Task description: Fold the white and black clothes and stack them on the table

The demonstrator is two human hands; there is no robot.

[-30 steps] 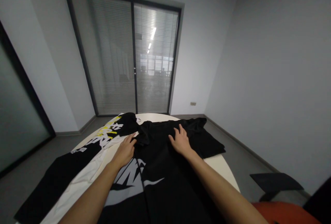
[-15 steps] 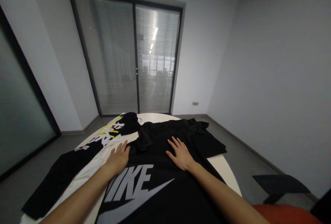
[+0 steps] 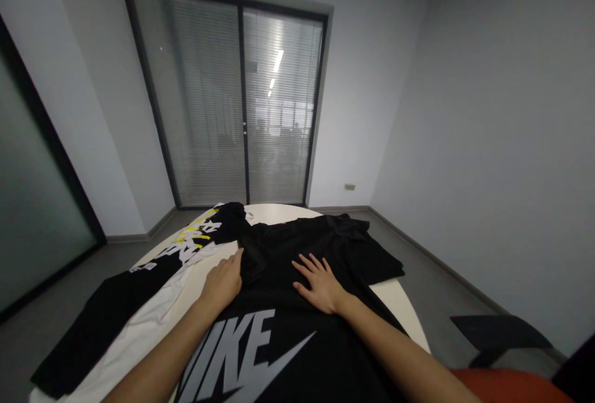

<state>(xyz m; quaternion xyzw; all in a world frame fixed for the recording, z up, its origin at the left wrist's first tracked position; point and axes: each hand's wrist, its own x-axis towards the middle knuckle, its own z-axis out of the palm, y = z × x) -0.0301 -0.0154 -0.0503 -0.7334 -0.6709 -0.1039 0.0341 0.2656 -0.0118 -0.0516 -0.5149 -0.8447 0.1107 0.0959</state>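
A black T-shirt [image 3: 288,279] with large grey lettering and a swoosh is spread over the round table, its sleeves toward the far side. At its left edge, by the left sleeve, my left hand [image 3: 225,279] is closed on the cloth, the fingertips partly hidden. My right hand [image 3: 320,282] lies flat on the middle of the shirt, fingers spread, holding nothing.
Black and white garments with yellow print [image 3: 186,248] lie along the left side of the pale table [image 3: 406,307]. An orange chair seat [image 3: 502,385] with a black armrest [image 3: 502,332] stands at the lower right.
My left hand has moved slightly right and its fingers have closed on the shirt's edge. The shirt's left sleeve has shifted inward. My right hand stays flat, slightly nearer me.
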